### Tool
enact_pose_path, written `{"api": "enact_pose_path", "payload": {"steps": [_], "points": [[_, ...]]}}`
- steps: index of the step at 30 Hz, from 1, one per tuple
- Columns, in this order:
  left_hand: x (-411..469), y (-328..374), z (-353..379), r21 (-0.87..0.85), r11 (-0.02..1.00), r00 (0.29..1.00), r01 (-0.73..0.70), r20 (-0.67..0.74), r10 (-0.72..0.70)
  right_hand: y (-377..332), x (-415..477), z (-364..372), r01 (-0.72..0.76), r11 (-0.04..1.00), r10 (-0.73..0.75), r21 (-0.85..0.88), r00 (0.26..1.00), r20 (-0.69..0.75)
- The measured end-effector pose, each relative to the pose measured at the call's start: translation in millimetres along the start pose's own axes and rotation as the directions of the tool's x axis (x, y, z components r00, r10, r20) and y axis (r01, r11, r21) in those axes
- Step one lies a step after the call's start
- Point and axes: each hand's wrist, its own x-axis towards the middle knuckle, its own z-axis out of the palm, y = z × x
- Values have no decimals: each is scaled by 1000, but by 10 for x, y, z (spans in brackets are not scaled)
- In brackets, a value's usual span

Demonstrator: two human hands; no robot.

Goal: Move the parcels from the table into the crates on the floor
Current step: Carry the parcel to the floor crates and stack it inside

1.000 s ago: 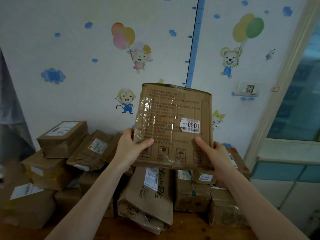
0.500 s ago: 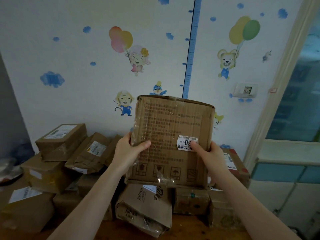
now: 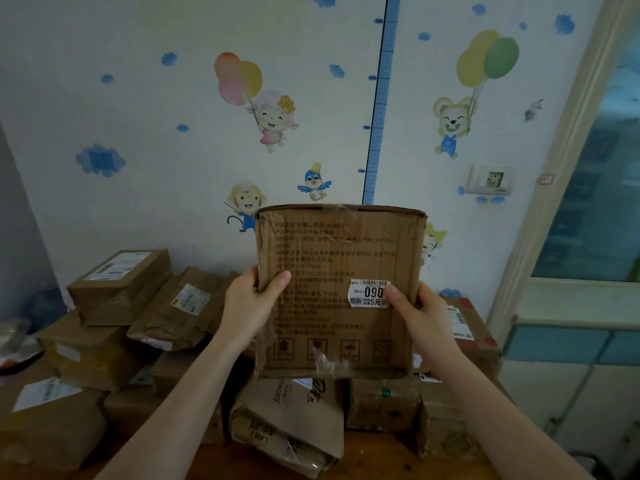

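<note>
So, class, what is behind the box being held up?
Around the box, stacked parcels and the stickered wall show; whatever lies directly behind it is covered.

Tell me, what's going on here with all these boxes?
A person is holding up one flat brown cardboard parcel with two bare hands. The left grip pinches its left edge and the right grip its right edge, thumb at the white barcode sticker. Behind and below it, a pile of other brown cardboard parcels sits on the wooden table. The crates it should go into are not in view.
</note>
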Motion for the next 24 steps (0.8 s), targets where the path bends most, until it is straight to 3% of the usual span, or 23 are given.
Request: {"api": "enact_pose_path", "payload": {"steps": [5,11,17,24], "points": [[-35,-45,41,-2,1000,999,-18,35,18,-139,59,-7,-29,979,36,203,999,-33],[-51,-63,30,-19,1000,997,-14,71,16,-100,113,-42,10,996,-1,91,995,-104],[-2,59,26,-125,992,997,29,76,-19,-101,69,-56,0,1000,1,16,998,-56],[9,136,94,-43,999,999,1,52,1,-222,62,-93,-52,994,56,92,998,-38]]}}
